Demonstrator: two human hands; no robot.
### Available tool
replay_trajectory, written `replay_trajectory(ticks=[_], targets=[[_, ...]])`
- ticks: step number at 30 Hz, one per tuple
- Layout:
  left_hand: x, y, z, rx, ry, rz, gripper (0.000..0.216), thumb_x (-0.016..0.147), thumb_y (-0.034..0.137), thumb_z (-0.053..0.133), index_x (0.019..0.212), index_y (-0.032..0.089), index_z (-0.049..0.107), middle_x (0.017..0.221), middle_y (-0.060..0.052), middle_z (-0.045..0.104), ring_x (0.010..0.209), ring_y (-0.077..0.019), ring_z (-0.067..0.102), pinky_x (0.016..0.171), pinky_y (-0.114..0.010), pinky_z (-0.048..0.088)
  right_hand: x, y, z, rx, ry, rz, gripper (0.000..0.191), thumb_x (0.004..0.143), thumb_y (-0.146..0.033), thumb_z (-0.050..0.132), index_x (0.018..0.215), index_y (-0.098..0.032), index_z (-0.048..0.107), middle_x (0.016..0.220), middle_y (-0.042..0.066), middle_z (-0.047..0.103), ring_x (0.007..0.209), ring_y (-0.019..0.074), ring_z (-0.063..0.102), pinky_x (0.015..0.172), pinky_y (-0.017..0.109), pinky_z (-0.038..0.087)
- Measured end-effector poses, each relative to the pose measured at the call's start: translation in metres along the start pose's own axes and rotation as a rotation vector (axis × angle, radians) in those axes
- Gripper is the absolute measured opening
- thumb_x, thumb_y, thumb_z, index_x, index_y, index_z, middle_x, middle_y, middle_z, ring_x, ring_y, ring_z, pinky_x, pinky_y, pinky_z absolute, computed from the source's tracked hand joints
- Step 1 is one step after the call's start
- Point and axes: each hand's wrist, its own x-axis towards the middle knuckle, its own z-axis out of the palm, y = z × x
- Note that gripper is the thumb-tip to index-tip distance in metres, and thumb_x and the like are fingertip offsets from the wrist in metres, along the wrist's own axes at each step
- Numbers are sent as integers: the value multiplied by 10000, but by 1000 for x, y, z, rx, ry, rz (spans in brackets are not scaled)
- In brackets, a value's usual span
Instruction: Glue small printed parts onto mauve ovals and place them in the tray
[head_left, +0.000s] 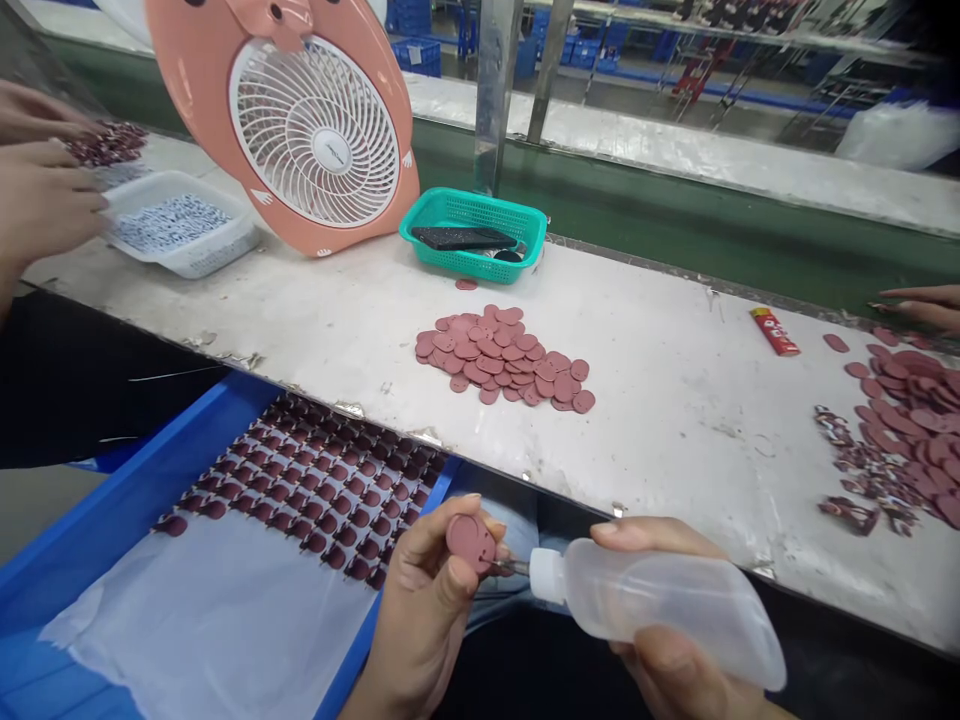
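My left hand (427, 610) pinches a small round pink disc (470, 541) between thumb and fingers, below the table edge. My right hand (667, 640) grips a translucent squeeze bottle (660, 605) lying sideways, its thin metal nozzle touching the disc's edge. A heap of the same pink discs (499, 355) lies on the white table (660, 400) ahead. At my left, a blue tray (112, 500) lined with white paper holds several rows of dark red finished pieces (322, 485).
A pink desk fan (300, 120) and a teal basket (472, 232) stand at the back. Another person's hands (37, 190) work by a white tray (176, 225) at left. More pink discs (911, 410), a red tube (774, 331) and someone's fingers (922, 303) are at right.
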Motion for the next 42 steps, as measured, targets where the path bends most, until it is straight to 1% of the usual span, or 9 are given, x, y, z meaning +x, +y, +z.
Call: replay_trajectory(ticks=[4,9,12,16,24,27,30,37,42], targets=[[0,1,3,-4,27,2,292,743,423,865,1018,336,824,894,-27,798,772,-162,744,738,-249,619,-1,2,1,-3,1,-25,448,747,-698,780,932,-295,709,641,7,625,411,159,465,440,353,398],[2,4,8,4,40,24,294,707,447,885,978,346,831,853,-16,802,713,-147,738,685,-221,616,-2,3,0,35,3,1,500,736,-737,764,938,-284,700,549,9,582,415,177,459,433,349,348],[3,5,11,8,28,45,287,713,449,883,975,343,832,846,-3,810,715,-126,740,687,-182,606,0,2,0,46,17,7,494,711,-716,796,925,-280,703,581,9,617,394,165,452,434,356,375],[2,5,11,1,30,72,290,716,434,887,981,330,832,846,1,816,742,-117,748,692,-150,597,2,-1,2,39,-2,0,463,735,-705,785,924,-290,708,640,20,661,451,187,538,450,358,422],[1,4,9,9,24,41,283,734,423,873,997,330,830,874,-20,819,757,-146,760,711,-201,620,0,1,0,99,20,59,451,715,-642,834,940,-268,720,600,0,602,393,140,433,449,346,402],[0,4,9,2,21,62,282,724,426,880,983,326,832,852,-15,817,723,-140,758,692,-196,621,1,1,-2,57,19,39,495,700,-698,808,915,-264,704,645,30,637,438,172,490,473,366,426],[-2,3,5,-6,-20,25,273,759,417,857,1021,347,822,895,-8,821,751,-141,762,745,-215,624,2,1,-4,15,9,20,532,720,-746,758,935,-264,686,672,48,644,480,200,527,491,380,443],[2,5,11,-14,-5,62,271,744,391,877,1000,317,828,864,9,814,732,-108,750,719,-154,605,2,3,0,81,50,-10,463,735,-649,819,964,-264,701,669,7,655,458,149,511,500,331,452],[1,4,10,-10,-10,29,275,747,391,875,1008,319,827,886,0,814,747,-115,749,738,-177,611,3,4,3,132,60,3,456,716,-624,848,957,-257,724,560,-38,534,417,120,432,486,312,441]])
